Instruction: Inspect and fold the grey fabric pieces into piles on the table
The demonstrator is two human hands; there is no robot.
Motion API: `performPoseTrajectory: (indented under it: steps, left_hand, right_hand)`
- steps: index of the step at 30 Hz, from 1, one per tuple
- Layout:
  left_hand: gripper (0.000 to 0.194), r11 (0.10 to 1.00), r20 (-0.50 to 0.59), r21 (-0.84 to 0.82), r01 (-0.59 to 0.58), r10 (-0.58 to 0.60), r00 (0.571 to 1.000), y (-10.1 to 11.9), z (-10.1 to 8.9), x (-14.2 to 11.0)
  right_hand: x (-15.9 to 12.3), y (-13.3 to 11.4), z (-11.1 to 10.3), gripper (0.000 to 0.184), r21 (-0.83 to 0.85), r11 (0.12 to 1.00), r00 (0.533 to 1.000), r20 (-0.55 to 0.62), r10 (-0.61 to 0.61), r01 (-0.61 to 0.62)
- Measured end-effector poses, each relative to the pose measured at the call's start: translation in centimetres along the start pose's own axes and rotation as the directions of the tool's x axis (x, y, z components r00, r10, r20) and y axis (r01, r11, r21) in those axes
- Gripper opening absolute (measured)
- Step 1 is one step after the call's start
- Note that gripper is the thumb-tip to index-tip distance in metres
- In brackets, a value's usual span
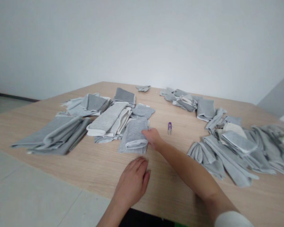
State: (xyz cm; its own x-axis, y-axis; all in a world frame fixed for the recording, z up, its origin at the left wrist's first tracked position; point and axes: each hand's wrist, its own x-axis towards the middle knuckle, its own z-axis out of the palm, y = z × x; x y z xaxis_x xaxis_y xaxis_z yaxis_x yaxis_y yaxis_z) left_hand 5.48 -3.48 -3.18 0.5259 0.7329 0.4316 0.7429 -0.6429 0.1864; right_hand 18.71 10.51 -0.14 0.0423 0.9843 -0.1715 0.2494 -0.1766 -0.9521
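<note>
My right hand (pixel 153 138) grips the right edge of a folded grey cloth (pixel 137 131), its thumb on top and the other fingers mostly hidden. This cloth lies over another light grey piece that shows below and to its left. My left hand (pixel 133 179) rests near the table's front edge, just below the cloth and apart from it. Its fingers lie stretched out with nothing in them. Left of the folded cloth is a stack of pale grey folded cloths (pixel 109 118). A purple-handled thread snipper (pixel 169 128) lies to the right of my right hand.
Grey folded cloths (pixel 56 134) lie at the table's left, with a further pile (pixel 91 104) behind them. Loose grey pieces (pixel 236 148) spread over the right side. More cloths (pixel 186 100) lie at the back, near the wall. The wooden table (pixel 94 170) ends close to my left forearm.
</note>
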Motion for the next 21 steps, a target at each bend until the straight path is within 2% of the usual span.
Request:
performPoseTrajectory:
  steps: [4,8,11,14,17,21]
  left_hand:
    - [0.033,0.999,-0.021,0.036,-0.017,0.018,1.000,-0.3,0.3,-0.1]
    - [0.034,0.994,-0.058,0.098,-0.053,0.059,0.997,-0.9,0.8,-0.3]
    - [0.035,0.987,-0.097,0.137,-0.083,0.096,0.991,-1.2,1.1,-0.4]
    - [0.035,0.978,-0.136,0.175,-0.111,0.136,0.981,-1.5,1.3,-0.4]
    - [0.036,0.969,-0.170,0.201,-0.144,0.179,0.969,-1.9,1.4,-0.2]
    - [0.036,0.947,-0.231,0.241,-0.214,0.270,0.935,-3.0,1.8,0.4]
  right_hand:
    - [-0.3,-0.3,-1.7,0.033,-0.150,0.986,0.994,0.074,0.077,-0.066]
    - [0.5,-0.5,-5.7,0.035,-0.293,0.953,0.995,0.041,0.094,-0.078]
    - [1.9,-0.2,-10.1,0.030,-0.411,0.905,0.994,-0.073,0.087,-0.110]
    - [3.7,0.3,-15.0,0.029,-0.534,0.827,0.970,-0.237,0.055,-0.178]
    - [5.5,0.7,-19.8,0.031,-0.615,0.740,0.913,-0.407,-0.003,-0.272]
    - [7.3,1.2,-25.3,0.033,-0.660,0.635,0.812,-0.578,-0.087,-0.402]
